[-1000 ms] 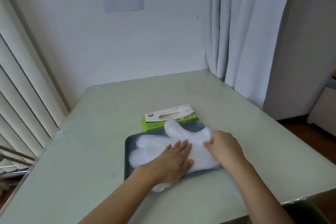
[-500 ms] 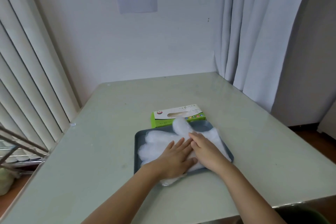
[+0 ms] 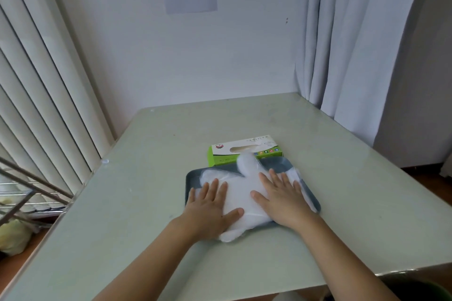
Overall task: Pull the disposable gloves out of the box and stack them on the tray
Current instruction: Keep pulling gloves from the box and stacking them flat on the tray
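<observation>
Hands are pressing flat, two of them: left hand and right hand are lying palm-down side by side, fingers straight and slightly spread, gripping nothing. Under both palms one pile of gloves is resting on one grey tray (how many gloves are making up the pile I cannot tell, the thin layers are blurring into one white mass). One green-and-white box is sitting just beyond the fingertips, touching or nearly touching the tray's far rim.

Beside the left thumb the pile is spilling over the tray's near edge onto the table. Past the right little finger the gloves are lapping over the right rim. Between the two index fingers a glove thumb is poking up and away, covering part of the box front. Tabletop is stretching wide outside both little fingers and far beyond the box, up to the wall.

Both palms and the pile are hiding most of the tray floor. Box lettering is showing too small to read. Both forearms are running off the bottom edge.
</observation>
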A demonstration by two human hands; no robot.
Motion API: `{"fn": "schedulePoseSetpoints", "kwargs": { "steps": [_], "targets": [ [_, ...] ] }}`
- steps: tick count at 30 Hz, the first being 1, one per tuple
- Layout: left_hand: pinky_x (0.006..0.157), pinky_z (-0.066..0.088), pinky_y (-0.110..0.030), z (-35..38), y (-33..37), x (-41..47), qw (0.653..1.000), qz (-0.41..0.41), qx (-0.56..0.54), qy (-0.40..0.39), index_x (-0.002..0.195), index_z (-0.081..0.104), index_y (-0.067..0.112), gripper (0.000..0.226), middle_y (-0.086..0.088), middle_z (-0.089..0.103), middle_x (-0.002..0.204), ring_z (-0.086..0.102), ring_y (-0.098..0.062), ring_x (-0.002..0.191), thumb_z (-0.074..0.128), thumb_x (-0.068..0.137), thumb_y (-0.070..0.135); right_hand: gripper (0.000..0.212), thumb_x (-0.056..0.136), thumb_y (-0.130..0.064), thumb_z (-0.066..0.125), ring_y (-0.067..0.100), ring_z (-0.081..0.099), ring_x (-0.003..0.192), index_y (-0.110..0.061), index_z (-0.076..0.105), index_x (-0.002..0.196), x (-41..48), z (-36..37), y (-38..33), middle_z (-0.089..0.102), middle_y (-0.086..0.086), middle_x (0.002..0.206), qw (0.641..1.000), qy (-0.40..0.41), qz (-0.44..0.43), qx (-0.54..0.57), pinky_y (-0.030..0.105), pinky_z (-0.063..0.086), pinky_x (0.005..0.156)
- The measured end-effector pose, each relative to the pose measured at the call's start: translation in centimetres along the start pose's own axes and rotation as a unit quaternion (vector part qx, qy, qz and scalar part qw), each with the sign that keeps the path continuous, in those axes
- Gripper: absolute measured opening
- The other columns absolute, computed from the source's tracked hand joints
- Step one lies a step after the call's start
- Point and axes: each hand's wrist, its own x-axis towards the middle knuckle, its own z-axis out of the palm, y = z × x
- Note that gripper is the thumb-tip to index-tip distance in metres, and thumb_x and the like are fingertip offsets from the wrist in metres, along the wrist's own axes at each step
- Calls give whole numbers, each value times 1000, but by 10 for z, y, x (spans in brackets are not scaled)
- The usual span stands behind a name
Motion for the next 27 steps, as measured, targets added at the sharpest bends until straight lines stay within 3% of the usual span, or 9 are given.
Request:
{"fn": "schedulePoseSetpoints", "kwargs": {
  "steps": [7,10,12,14,15,17,20,23,27],
  "targets": [
    [113,-12,-59,-25,-24,0,998,-13,31,-57,152,-16,23,104,3,-17,160,-8,-26,149,36,82,79,67,97,-59,22,27,-7,148,-27,2,153,2,2,2,-8,3,161,1000,19,-1,8,47,-3,118],
    [114,-6,-59,-52,-30,5,997,-5,15,-71,154,8,27,99,9,12,161,12,-20,148,54,78,73,65,95,-60,27,28,14,144,-26,20,150,9,2,2,13,5,159,999,52,5,-3,43,11,116],
    [116,20,-46,-66,-38,16,995,-19,-93,-4,143,41,28,80,7,49,143,44,-17,132,65,76,65,66,88,-66,27,27,33,130,-25,37,139,10,-2,1,37,5,144,995,95,11,-19,37,22,108],
    [93,45,-29,-73,-47,33,958,-33,-262,117,119,63,23,51,5,66,109,61,-14,101,73,77,51,61,87,-64,34,25,39,123,-25,47,132,11,-9,0,45,2,134,991,131,10,12,33,26,104],
    [79,47,-23,-73,-50,44,928,-43,-329,171,108,66,22,37,5,66,98,62,-12,90,73,80,45,53,90,-58,42,24,39,123,-25,49,131,14,-13,1,46,0,133,988,147,4,45,31,27,103],
    [66,43,-15,-68,-56,64,880,-58,-415,224,100,67,20,23,5,65,90,58,-8,80,69,85,38,40,91,-46,53,24,41,122,-23,56,124,20,-25,3,49,-1,129,977,180,-24,113,30,31,100],
    [74,46,-16,-57,-62,88,848,-37,-498,176,117,63,17,36,2,66,105,61,-6,87,71,85,30,28,89,-33,61,25,50,114,-18,65,112,42,-44,5,58,3,119,966,199,-74,147,27,36,95],
    [85,44,-20,-50,-68,107,854,-26,-502,134,133,52,19,56,2,58,124,56,-13,109,75,82,26,22,91,-24,60,22,52,112,-18,67,111,75,-59,4,58,4,117,966,191,-98,144,18,31,85],
    [74,44,-14,-48,-70,121,856,-18,-503,114,140,44,25,68,5,51,126,52,-12,111,76,81,28,20,91,-18,60,19,52,107,-20,69,108,115,-70,6,53,2,110,972,153,-124,127,17,29,80]
  ]
}}
